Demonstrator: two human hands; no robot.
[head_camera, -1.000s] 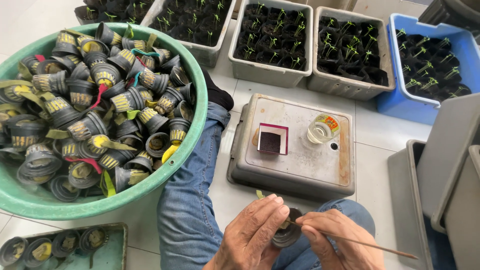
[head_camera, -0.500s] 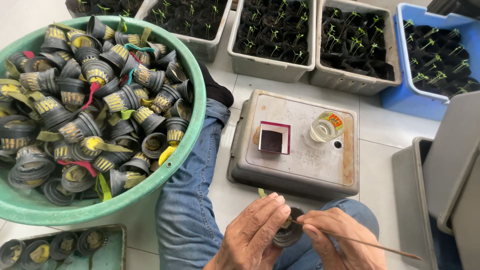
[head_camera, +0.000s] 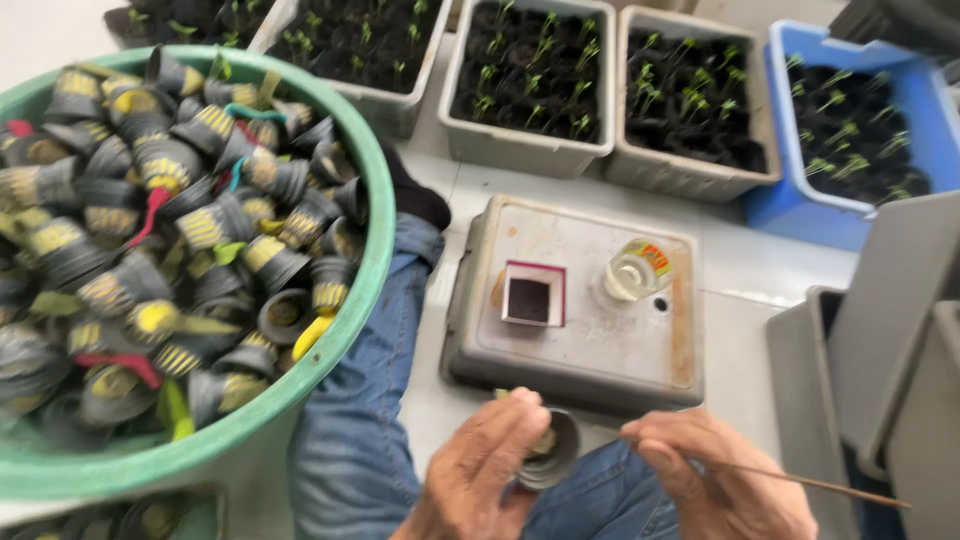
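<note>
The left hand (head_camera: 480, 470) curls around a small black pot (head_camera: 548, 462), fingers pinching its rim and holding it over the person's lap. The right hand (head_camera: 715, 480) pinches a thin stick (head_camera: 800, 482), whose long axis runs out to the right while its near tip sits just right of the pot, so the right hand is the nearer one to work the pot's mouth. Beyond lies an upturned grey tray (head_camera: 580, 300) carrying a small square box (head_camera: 533, 295) and a glass jar (head_camera: 636, 272). A green basin (head_camera: 370, 250) of pots stands left; seedling trays (head_camera: 530, 150) line the tiled floor.
</note>
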